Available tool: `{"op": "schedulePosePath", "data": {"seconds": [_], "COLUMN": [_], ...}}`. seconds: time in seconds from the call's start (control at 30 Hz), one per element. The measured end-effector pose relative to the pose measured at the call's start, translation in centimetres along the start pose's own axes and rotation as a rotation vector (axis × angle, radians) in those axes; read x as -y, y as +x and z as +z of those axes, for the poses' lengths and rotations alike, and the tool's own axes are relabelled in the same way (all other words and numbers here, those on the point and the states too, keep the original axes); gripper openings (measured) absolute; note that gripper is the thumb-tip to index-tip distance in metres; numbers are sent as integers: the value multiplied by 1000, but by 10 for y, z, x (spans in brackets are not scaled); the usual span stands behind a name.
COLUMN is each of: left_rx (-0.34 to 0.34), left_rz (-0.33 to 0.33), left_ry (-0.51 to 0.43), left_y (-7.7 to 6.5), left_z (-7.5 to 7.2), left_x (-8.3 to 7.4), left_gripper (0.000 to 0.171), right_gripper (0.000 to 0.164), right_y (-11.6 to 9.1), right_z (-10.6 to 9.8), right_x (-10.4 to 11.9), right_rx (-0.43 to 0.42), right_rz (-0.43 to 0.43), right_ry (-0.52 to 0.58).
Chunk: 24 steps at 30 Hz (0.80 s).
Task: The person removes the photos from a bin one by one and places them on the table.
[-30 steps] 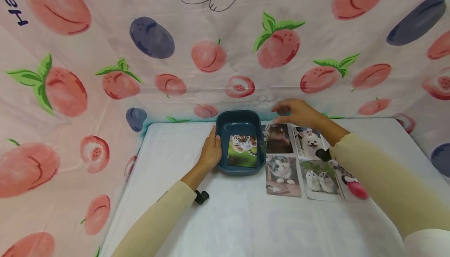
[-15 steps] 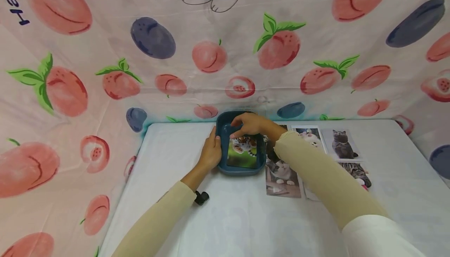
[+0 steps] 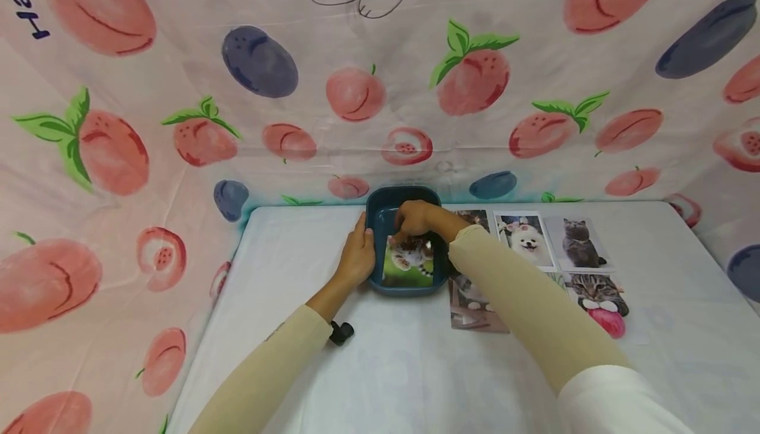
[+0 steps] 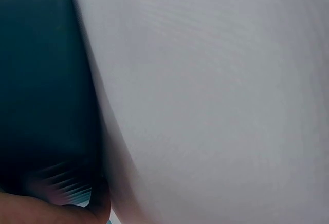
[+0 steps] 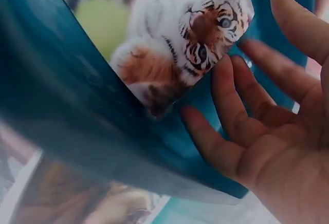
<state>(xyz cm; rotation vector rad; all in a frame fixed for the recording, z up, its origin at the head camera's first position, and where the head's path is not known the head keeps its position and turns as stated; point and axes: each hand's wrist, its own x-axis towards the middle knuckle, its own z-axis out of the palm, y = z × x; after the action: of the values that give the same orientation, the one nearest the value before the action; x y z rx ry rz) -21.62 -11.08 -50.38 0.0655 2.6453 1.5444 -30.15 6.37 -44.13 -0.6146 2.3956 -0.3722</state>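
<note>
A dark teal plastic bin (image 3: 406, 291) stands at the table's back edge. Inside it lies a card with a tiger cub on green (image 3: 406, 276), also large in the right wrist view. My right hand (image 3: 415, 217) reaches into the bin from the right, its fingertips (image 5: 223, 67) right at the card's far edge. The thumb stands apart from the other fingers, and nothing is pinched between them. My left hand (image 3: 356, 254) rests against the bin's left wall, its fingers along the outside. The left wrist view shows just part of that hand beside the bin's dark wall (image 4: 46, 80).
Several animal picture cards lie in rows right of the bin, among them a white dog (image 3: 526, 241), a grey cat (image 3: 578, 243) and a tabby cat with a pink ball (image 3: 600, 295). My right sleeve (image 3: 522, 295) covers part of them. A fruit-printed cloth (image 3: 309, 111) hangs behind.
My right hand has moved left from above the cards into the bin, then down to the tiger card, which has shifted slightly toward the near wall. The left hand has stayed put.
</note>
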Motion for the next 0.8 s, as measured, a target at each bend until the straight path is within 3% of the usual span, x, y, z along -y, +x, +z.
{"op": "schedulePosePath", "data": {"seconds": [0.17, 0.33, 0.4, 0.57, 0.67, 0.8], "left_rx": [6, 12, 11, 10, 4, -11], "left_rz": [-13, -22, -18, -15, -8, -6], "left_ry": [-1, 7, 3, 9, 11, -1], "left_y": [0, 0, 0, 1, 1, 0], "left_z": [0, -1, -1, 0, 1, 1], "left_x": [-1, -1, -1, -1, -1, -1], "left_gripper": [55, 55, 55, 55, 54, 54], "right_gripper": [35, 46, 51, 67, 66, 57], "right_y": [-11, -23, -27, -33, -42, -75], "right_z": [-1, 1, 5, 22, 27, 13], "right_x": [6, 9, 8, -3, -17, -41], "right_rx": [50, 131, 121, -62, -198, -370], "right_rz": [-137, -234, -252, -305, -309, -302], "right_ry": [-16, -21, -56, -109, 1, 194]}}
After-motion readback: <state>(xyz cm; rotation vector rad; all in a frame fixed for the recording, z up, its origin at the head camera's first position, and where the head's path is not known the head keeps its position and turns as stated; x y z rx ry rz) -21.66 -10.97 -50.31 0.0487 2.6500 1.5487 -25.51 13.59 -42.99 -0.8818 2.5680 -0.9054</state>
